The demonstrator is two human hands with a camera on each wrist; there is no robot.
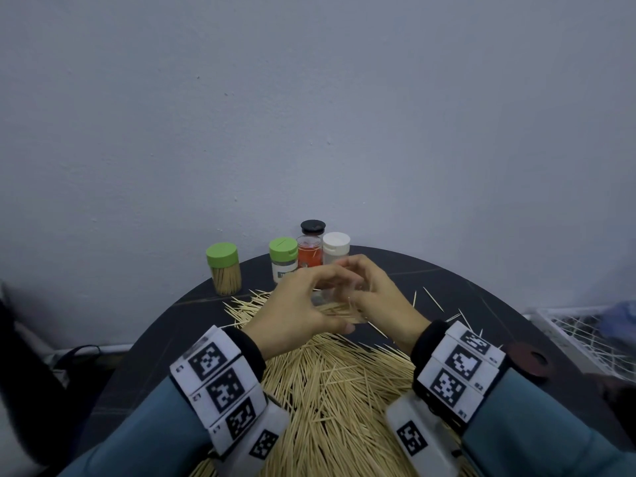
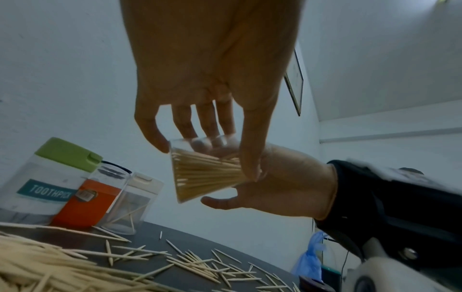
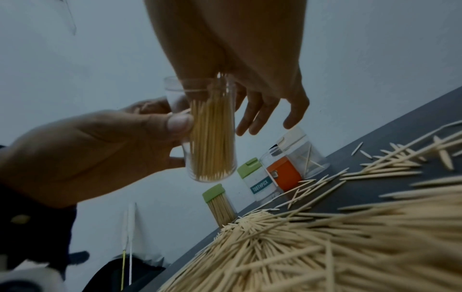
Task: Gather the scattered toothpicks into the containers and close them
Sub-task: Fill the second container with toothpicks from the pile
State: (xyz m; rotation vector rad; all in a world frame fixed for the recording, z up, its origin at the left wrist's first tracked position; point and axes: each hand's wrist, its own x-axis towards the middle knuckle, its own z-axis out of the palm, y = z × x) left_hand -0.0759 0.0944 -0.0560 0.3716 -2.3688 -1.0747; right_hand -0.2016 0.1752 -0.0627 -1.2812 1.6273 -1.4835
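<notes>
From the head camera, both hands meet above the dark round table point(image 1: 481, 294), just in front of the row of containers. The left hand point(image 1: 296, 304) and the right hand point(image 1: 382, 297) hold together a clear container point(image 1: 339, 306) that is partly filled with toothpicks. A big pile of loose toothpicks point(image 1: 337, 390) lies on the near part of the table, between the two wrists. At the far edge stands a green-lid container point(image 1: 223, 268) full of toothpicks; to its right stand a second green-lid container point(image 1: 283, 258), an orange container point(image 1: 309, 253) and a white-lid container point(image 1: 336, 247), close together.

From the left wrist camera, the left hand point(image 2: 210, 65) holds the clear container point(image 2: 205, 170) between thumb and fingers, tilted and without lid. The right hand point(image 2: 280, 181) is around the other end of it.

From the right wrist camera, the left hand point(image 3: 82, 154) grips the clear container point(image 3: 212, 128) at its side, the thumb pressed on the wall. The right hand point(image 3: 240, 49) is at its open top, and the fingers that I can see are spread and loose; whether it really grips the rim I cannot tell. The pile of loose toothpicks point(image 3: 312, 247) fills the near right.
</notes>
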